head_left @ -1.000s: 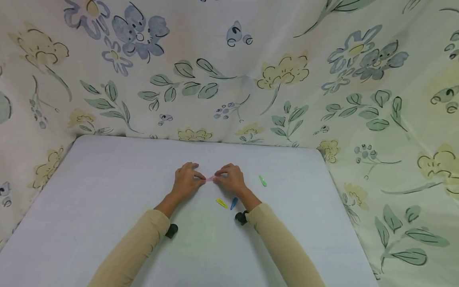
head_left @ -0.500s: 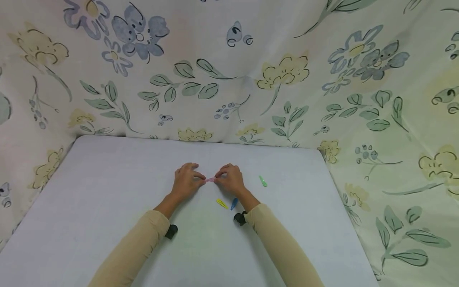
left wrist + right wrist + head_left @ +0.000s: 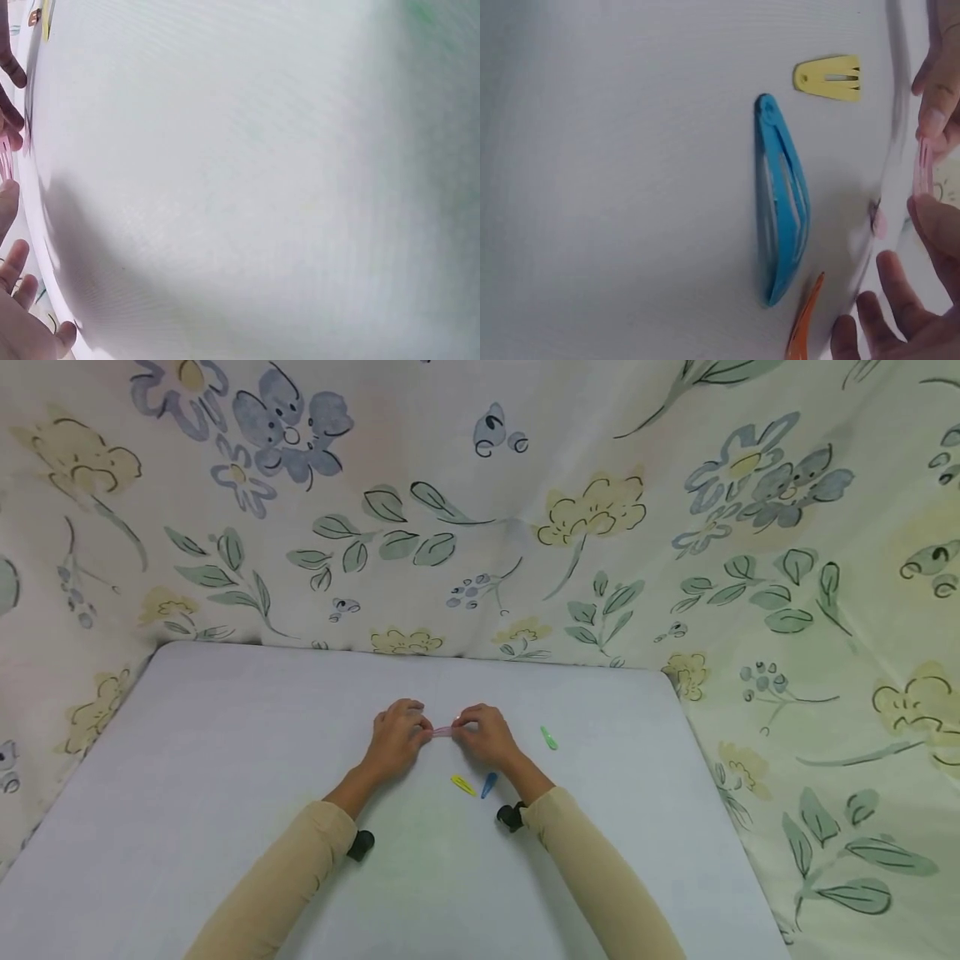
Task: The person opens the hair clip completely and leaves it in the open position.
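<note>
Between both hands is a pink hair clip [image 3: 442, 732], lifted off the surface in the right wrist view. My left hand [image 3: 393, 742] pinches its left end between thumb and finger. The right end is pinched by my right hand [image 3: 486, 737], whose other fingers stay apart from the clip. Part of the pink clip [image 3: 6, 159] also shows at the left edge of the left wrist view. Nearer the body lie a yellow clip [image 3: 463, 785] and a blue clip [image 3: 489, 784], side by side. A green clip [image 3: 549, 737] lies right of my right hand.
The white table [image 3: 225, 760] ends at a floral curtain [image 3: 450, 585] behind the hands. In the right wrist view an orange clip [image 3: 802, 330] shows beside the blue clip [image 3: 784, 202]. A black device [image 3: 511, 816] is at the right wrist, another [image 3: 361, 844] at the left.
My left hand has shifted slightly right and its fingers are drawn closer together. My right hand has also moved slightly right, and more of the pink clip shows between the hands.
</note>
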`<state>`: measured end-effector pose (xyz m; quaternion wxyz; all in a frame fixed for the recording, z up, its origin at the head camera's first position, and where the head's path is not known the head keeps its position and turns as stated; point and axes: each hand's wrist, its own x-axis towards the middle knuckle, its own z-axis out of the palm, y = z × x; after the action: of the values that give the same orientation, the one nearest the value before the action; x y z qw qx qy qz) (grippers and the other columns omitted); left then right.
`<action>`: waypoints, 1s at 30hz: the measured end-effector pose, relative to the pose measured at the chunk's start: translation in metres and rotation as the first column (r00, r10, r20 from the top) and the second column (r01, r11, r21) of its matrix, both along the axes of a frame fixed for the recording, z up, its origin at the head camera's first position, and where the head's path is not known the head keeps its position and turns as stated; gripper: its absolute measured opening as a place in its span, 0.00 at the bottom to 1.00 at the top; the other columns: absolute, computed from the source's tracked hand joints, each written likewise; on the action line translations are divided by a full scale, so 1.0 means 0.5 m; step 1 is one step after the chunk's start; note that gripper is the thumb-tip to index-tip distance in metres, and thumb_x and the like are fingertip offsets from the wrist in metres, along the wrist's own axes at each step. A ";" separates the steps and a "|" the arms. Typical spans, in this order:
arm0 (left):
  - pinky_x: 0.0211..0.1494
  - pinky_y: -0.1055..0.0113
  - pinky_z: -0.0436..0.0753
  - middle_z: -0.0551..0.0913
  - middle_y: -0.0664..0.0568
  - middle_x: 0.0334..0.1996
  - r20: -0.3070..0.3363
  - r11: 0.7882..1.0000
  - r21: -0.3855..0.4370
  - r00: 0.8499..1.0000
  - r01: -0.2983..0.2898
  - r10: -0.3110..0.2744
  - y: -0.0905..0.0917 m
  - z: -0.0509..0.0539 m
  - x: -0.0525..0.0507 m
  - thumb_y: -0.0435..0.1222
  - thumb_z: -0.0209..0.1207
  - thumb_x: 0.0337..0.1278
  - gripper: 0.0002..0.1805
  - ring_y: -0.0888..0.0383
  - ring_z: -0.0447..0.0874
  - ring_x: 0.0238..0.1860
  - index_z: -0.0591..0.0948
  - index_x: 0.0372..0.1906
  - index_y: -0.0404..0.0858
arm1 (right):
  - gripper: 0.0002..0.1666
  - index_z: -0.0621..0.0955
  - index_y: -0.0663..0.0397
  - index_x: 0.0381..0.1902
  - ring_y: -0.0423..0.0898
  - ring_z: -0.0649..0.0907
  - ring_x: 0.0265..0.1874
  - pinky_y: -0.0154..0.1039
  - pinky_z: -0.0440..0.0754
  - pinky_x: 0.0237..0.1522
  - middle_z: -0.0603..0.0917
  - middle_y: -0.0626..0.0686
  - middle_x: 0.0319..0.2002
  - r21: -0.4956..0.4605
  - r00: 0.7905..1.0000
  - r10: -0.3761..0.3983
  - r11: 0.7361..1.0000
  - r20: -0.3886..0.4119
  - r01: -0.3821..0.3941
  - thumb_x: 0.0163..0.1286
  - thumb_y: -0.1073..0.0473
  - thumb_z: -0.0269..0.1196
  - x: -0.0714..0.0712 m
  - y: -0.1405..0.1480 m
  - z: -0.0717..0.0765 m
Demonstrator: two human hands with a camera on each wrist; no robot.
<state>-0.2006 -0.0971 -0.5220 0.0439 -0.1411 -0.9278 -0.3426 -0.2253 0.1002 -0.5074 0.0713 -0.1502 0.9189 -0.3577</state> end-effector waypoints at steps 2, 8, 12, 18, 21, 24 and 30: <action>0.66 0.36 0.59 0.75 0.40 0.61 -0.005 1.000 0.024 1.000 0.009 -0.009 0.000 0.001 -0.001 0.33 0.64 0.63 0.03 0.44 0.65 0.68 0.85 0.36 0.37 | 0.08 0.88 0.54 0.44 0.53 0.75 0.62 0.51 0.67 0.68 0.82 0.56 0.56 -0.018 1.000 0.009 1.000 0.020 -0.008 0.71 0.61 0.64 0.000 0.003 0.004; 0.65 0.35 0.58 0.75 0.40 0.62 -0.017 0.993 0.119 1.000 0.025 -0.024 0.002 0.004 -0.004 0.32 0.62 0.64 0.03 0.42 0.66 0.67 0.84 0.35 0.38 | 0.10 0.88 0.54 0.46 0.54 0.72 0.66 0.54 0.62 0.70 0.79 0.56 0.61 -0.147 0.994 0.018 0.989 0.105 -0.002 0.72 0.61 0.63 -0.002 0.014 0.015; 0.67 0.35 0.58 0.73 0.39 0.63 0.044 0.983 0.184 0.999 0.016 -0.025 0.006 0.009 -0.008 0.34 0.61 0.66 0.04 0.41 0.66 0.67 0.83 0.37 0.37 | 0.09 0.88 0.53 0.44 0.54 0.72 0.66 0.55 0.62 0.70 0.79 0.55 0.60 -0.237 0.983 -0.007 0.970 0.186 0.052 0.71 0.61 0.63 -0.001 0.020 0.025; 0.71 0.43 0.60 0.69 0.38 0.63 0.161 0.948 0.317 0.986 -0.009 -0.045 0.008 0.021 -0.013 0.33 0.59 0.68 0.06 0.40 0.64 0.68 0.82 0.40 0.32 | 0.09 0.88 0.56 0.43 0.54 0.70 0.67 0.55 0.62 0.70 0.79 0.54 0.61 -0.291 0.964 -0.024 0.951 0.264 0.103 0.72 0.61 0.62 -0.004 0.025 0.036; 0.72 0.45 0.60 0.69 0.37 0.62 0.170 0.934 0.358 0.983 0.001 -0.066 0.008 0.023 -0.017 0.31 0.60 0.67 0.06 0.40 0.64 0.68 0.82 0.40 0.30 | 0.09 0.88 0.55 0.43 0.54 0.69 0.68 0.55 0.61 0.70 0.78 0.53 0.61 -0.289 0.958 -0.031 0.950 0.286 0.117 0.72 0.61 0.62 -0.005 0.027 0.038; 0.72 0.45 0.60 0.70 0.36 0.61 0.176 0.930 0.367 0.982 0.000 -0.070 0.009 0.022 -0.020 0.31 0.60 0.66 0.06 0.40 0.65 0.67 0.82 0.39 0.30 | 0.09 0.87 0.55 0.43 0.54 0.69 0.68 0.55 0.61 0.71 0.78 0.53 0.62 -0.293 0.952 -0.031 0.948 0.304 0.124 0.73 0.60 0.62 -0.007 0.030 0.036; 0.71 0.45 0.61 0.70 0.37 0.61 0.190 0.926 0.378 0.979 -0.007 -0.071 0.010 0.023 -0.019 0.31 0.60 0.66 0.06 0.40 0.65 0.67 0.82 0.38 0.30 | 0.09 0.87 0.55 0.42 0.54 0.69 0.67 0.55 0.61 0.70 0.78 0.53 0.62 -0.307 0.950 -0.022 0.944 0.312 0.122 0.73 0.60 0.61 -0.009 0.034 0.030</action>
<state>-0.2102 -0.0920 -0.5103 -0.0289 -0.1101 -0.8419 -0.5275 -0.2296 0.1175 -0.4922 0.1731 -0.0690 0.8311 -0.5240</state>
